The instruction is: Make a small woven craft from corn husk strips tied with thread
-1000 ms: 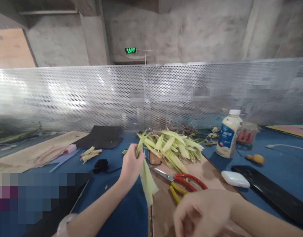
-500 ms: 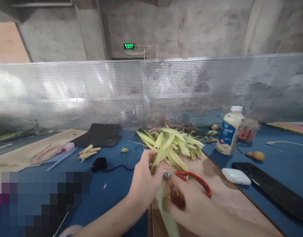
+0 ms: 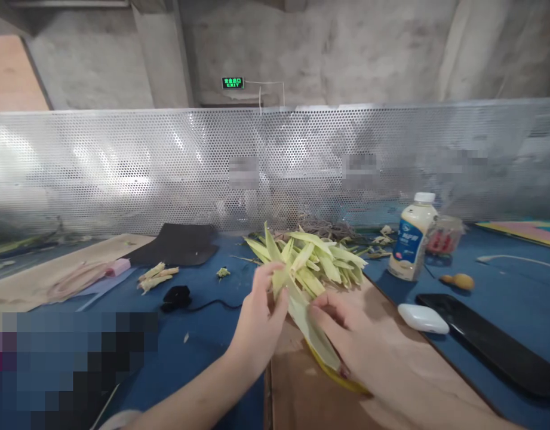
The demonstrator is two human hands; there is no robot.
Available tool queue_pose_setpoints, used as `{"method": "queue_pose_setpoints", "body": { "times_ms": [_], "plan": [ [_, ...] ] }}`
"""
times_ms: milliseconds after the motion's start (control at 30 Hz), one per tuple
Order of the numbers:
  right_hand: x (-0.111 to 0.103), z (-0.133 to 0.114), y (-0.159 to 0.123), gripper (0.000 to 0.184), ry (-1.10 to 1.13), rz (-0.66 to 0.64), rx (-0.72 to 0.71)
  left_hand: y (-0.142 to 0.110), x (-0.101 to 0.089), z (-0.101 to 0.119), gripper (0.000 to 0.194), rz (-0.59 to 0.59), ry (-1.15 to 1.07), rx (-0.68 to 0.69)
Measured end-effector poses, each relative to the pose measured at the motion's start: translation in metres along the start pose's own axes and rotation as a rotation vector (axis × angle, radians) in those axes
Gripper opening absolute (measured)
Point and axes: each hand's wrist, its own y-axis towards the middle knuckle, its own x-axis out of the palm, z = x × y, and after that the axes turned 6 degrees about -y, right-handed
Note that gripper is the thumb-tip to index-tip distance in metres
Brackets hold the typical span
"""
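Note:
A long pale green corn husk (image 3: 311, 325) stretches between my hands above the wooden board. My left hand (image 3: 262, 307) pinches its upper part between thumb and fingers. Lower down, my right hand (image 3: 346, 334) has its fingers curled on the husk's right edge. Beneath the husk and right hand curves a yellow strip (image 3: 323, 367); what it belongs to is hidden. A heap of corn husks (image 3: 331, 260) lies just beyond my hands. The red-handled cutting tool seen before is out of sight now.
On the right stand a bottle (image 3: 411, 239), a clear tub (image 3: 445, 236), a white case (image 3: 422, 318) and a black phone (image 3: 485, 340). Left are a black cord bundle (image 3: 176, 297), husk scraps (image 3: 157, 276) and a dark sheet (image 3: 176, 245). A perforated metal screen (image 3: 167, 167) stands behind.
The red-handled tool at my right hand has gone from view. My right hand has moved right and now grips the husk, which lies at a slant. The yellow strip has come into view.

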Motion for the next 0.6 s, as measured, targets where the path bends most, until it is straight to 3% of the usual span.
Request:
{"method": "queue_pose_setpoints", "body": {
  "times_ms": [100,267,433,600],
  "plan": [
    [0.01,0.022,0.009,0.014,0.059,0.002,-0.084,-0.001,0.001,-0.005,0.021,-0.041,0.103,-0.028],
    [0.025,0.057,0.022,0.018,0.062,-0.022,-0.182,0.003,0.003,-0.008,0.042,0.057,-0.229,-0.19],
    [0.018,0.058,0.028,0.018,-0.076,0.106,-0.261,0.013,-0.002,-0.005,0.049,0.171,-0.419,-0.376],
    [0.007,0.057,0.027,0.015,-0.278,0.224,-0.448,0.017,-0.01,-0.006,0.037,0.056,-0.506,-0.477]
  ]
}}
